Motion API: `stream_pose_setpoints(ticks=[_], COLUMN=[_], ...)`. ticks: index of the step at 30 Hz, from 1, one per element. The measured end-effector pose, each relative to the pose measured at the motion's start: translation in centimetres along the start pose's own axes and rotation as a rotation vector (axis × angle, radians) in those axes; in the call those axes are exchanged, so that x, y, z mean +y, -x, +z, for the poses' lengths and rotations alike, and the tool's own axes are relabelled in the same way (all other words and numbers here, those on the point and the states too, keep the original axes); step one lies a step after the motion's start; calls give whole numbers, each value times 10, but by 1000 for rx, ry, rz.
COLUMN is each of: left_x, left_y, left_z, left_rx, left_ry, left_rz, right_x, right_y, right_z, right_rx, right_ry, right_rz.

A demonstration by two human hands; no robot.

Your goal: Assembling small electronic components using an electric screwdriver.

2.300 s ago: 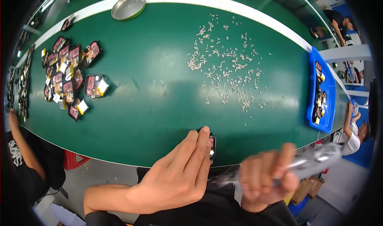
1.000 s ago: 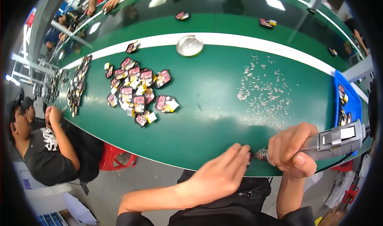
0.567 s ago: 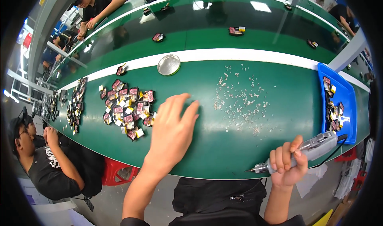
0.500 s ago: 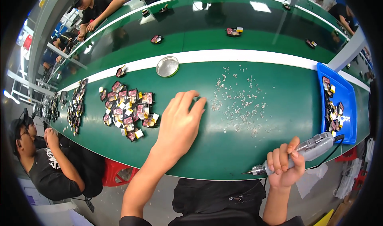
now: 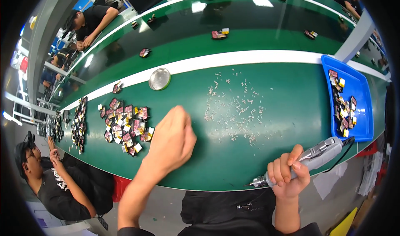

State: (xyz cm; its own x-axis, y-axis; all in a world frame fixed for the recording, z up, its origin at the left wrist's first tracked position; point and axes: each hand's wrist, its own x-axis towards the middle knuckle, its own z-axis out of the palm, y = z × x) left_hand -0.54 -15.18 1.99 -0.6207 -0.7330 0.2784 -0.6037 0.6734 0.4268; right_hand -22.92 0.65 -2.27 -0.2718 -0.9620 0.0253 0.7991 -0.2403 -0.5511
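Observation:
My right hand [image 5: 289, 174] grips a grey electric screwdriver [image 5: 320, 153], its bit pointing left over the table's near edge. Fingers curled in, my left hand [image 5: 173, 138] hovers above the green table, between a pile and scattered bits. Whatever its fingers may hold is hidden beneath the knuckles. The pile to its left is of small black modules [image 5: 125, 125] with pinkish-red faces and white and yellow tabs. To its right lie many tiny loose pale pieces, looking like small screws [image 5: 237, 107]. Farther back stands a shallow round metal tin [image 5: 160, 78].
A blue tray [image 5: 365, 103] at the right holds more such modules. Beyond a white rail [image 5: 250, 58], single modules sit spaced along a dark green belt [image 5: 179, 48]. A co-worker [image 5: 62, 186] sits at the left beside another row of modules [image 5: 78, 125]. The screwdriver's black cable trails right.
My left hand's fingers, spread near the loose pieces before, are now curled, and the hand has drawn slightly left. My view has shifted a little. The right hand keeps its hold on the screwdriver.

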Motion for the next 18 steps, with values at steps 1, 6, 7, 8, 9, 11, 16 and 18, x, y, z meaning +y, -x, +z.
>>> stream_pose_setpoints(ticks=[1,6,7,8,9,11,16,18], left_x=[6,47,52,58,62,68,74,74], left_y=[14,70,75,81,83,89,98,100], left_z=[-3,20,26,30,36,43,48,49], left_rx=[23,112,112,106,104,119,127,115], left_ry=[144,814,829,1090,1356,1510,1718,1745], left_rz=[-9,-177,-197,-250,-288,-319,-372,-355], right_x=[0,2,2,3,4,4,12,14], right_y=[0,-11,-11,-11,-13,-9,-5,-4], right_z=[1,18,25,36,46,53,64,66], right_rx=[13,-81,-98,-86,-111,-135,-119,-88], right_ry=[3,-54,-97,-86,-114,-155,-132,-153], right_rz=[-1,-55,-65,-46,-96,-127,-150,-147])
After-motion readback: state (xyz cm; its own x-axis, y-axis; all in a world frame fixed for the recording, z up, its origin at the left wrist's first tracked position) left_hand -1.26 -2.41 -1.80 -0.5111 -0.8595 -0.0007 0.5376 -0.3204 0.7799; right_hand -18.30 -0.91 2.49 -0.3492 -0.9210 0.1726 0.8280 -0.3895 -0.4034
